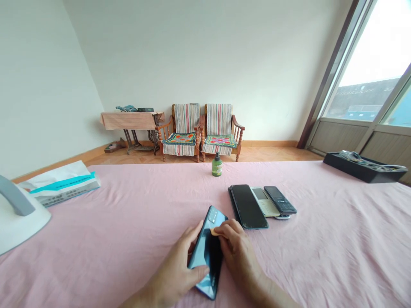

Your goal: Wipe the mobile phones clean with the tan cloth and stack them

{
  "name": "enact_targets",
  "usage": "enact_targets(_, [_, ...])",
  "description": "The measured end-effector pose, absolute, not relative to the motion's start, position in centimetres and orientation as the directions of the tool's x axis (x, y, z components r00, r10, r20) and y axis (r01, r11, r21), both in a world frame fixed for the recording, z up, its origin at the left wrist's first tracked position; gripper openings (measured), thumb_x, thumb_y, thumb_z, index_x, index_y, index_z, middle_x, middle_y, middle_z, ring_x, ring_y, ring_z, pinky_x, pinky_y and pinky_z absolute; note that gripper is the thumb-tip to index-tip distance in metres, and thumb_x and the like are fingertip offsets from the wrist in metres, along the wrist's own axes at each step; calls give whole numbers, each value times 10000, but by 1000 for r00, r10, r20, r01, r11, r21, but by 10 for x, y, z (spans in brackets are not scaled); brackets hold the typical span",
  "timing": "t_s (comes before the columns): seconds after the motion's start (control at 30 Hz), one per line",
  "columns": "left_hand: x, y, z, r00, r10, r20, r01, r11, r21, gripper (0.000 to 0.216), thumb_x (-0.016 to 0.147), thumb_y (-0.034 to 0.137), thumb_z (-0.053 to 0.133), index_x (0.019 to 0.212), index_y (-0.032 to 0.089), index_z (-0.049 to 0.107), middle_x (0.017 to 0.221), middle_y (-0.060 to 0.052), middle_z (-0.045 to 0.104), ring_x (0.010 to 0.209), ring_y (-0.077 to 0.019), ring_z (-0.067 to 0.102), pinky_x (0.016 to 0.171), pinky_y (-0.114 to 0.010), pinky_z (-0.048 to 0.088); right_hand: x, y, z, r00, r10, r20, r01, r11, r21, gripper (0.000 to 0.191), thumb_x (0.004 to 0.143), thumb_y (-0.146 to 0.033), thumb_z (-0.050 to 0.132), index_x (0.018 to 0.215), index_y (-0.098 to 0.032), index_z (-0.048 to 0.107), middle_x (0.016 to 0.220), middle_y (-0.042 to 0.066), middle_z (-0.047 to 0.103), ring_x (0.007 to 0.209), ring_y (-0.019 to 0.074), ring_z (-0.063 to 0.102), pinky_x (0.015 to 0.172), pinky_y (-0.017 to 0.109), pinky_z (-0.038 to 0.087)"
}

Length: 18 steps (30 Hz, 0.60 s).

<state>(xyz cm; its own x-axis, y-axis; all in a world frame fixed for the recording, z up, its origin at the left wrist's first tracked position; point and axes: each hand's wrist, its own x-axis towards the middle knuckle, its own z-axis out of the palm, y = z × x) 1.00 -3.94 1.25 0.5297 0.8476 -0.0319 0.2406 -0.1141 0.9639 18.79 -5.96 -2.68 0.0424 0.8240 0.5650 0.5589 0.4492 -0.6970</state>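
A dark blue smartphone (207,252) lies back-up and tilted on the pink tablecloth (128,222). My left hand (180,269) grips its left edge, thumb on the back. My right hand (237,252) pinches a small tan piece (214,232) against the phone's back near the top. Just beyond lie a black smartphone (248,206), a pale keypad phone (266,202) and a dark keypad phone (280,200), side by side.
A small green bottle (217,165) stands at the table's far edge. A black tray (364,167) with cables sits at the far right. A white bag (61,183) and a white rounded object (19,216) are at left. Two wooden chairs (201,130) stand by the wall.
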Motion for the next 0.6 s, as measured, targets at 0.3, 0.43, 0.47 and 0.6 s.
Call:
enact_targets(0.3, [13, -39, 23, 366, 929, 60, 330, -189, 925, 329, 670, 118, 574, 987, 113, 659, 851, -53, 718, 793, -211, 658, 738, -282, 504, 203, -87, -15, 67, 869, 490, 543, 381, -749, 210, 880, -117, 465, 857, -194, 659, 816, 48, 598, 758, 157, 603, 685, 241, 476])
enact_targets(0.43, [20, -41, 32, 293, 947, 129, 353, -233, 906, 181, 711, 206, 601, 849, 127, 687, 738, -31, 711, 685, -197, 650, 632, -253, 493, 217, -106, -13, 102, 860, 500, 528, 379, -760, 172, 899, -172, 475, 882, -191, 646, 837, 53, 604, 745, 148, 609, 660, 216, 476])
enact_targets(0.47, [22, -42, 35, 277, 944, 177, 354, -272, 895, 173, 721, 221, 607, 843, 131, 690, 738, -30, 708, 684, -193, 647, 634, -250, 491, 221, -109, -15, 111, 857, 503, 520, 381, -764, 167, 901, -184, 478, 901, -191, 645, 839, 54, 605, 730, 143, 612, 642, 206, 478])
enact_targets(0.6, [35, -42, 48, 243, 865, 439, 323, -499, 804, 132, 765, 235, 608, 822, 149, 690, 740, -23, 678, 703, -178, 633, 657, -244, 490, 237, -118, -28, 164, 841, 516, 482, 388, -786, 163, 899, -232, 499, 936, -186, 651, 860, 66, 615, 727, 143, 638, 615, 182, 497])
